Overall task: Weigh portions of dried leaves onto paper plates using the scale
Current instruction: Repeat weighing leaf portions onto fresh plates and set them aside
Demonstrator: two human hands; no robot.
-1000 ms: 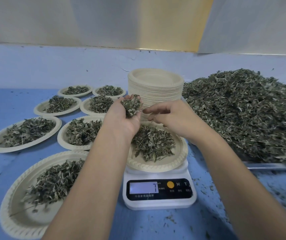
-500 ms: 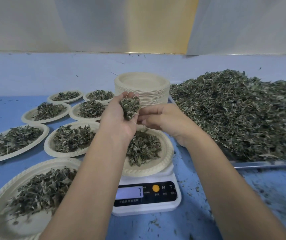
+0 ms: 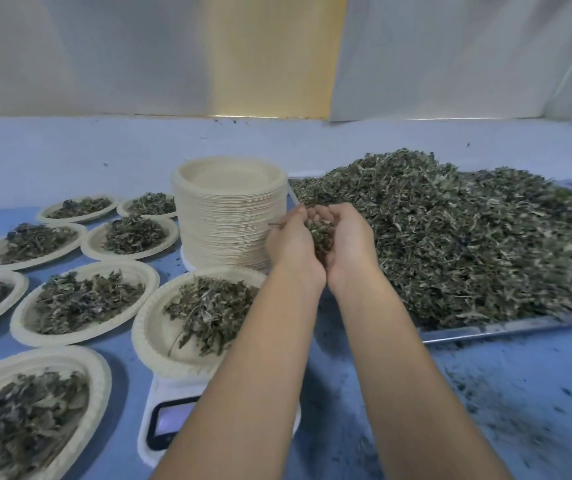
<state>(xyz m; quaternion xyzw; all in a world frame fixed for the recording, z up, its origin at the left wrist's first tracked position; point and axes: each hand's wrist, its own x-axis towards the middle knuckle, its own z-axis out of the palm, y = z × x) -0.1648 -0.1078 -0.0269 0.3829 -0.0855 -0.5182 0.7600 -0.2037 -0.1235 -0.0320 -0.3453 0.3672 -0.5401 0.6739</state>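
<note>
Through the head camera I see a clump of dried leaves (image 3: pixel 322 233), grey-green, curled and stalky. It is cupped between the person's left hand (image 3: pixel 293 244) and right hand (image 3: pixel 350 240). Both hands' fingers curl up round it and the heels of the palms touch.

The clump is held over the near-left edge of the leaf heap (image 3: pixel 450 237), at about 1 o'clock from the scale (image 3: pixel 170 422). The heap fills a metal tray (image 3: pixel 506 326).

A paper plate (image 3: pixel 139 336) with a leaf portion sits on the scale. A tall stack of plates (image 3: pixel 225 230) stands at its 12 o'clock. More filled plates (image 3: pixel 18 320) spread from 8 to 11 o'clock.

The blue table (image 3: pixel 502 393) is littered with crumbs by the tray. Pale wall panels (image 3: pixel 139 53) rise behind.
</note>
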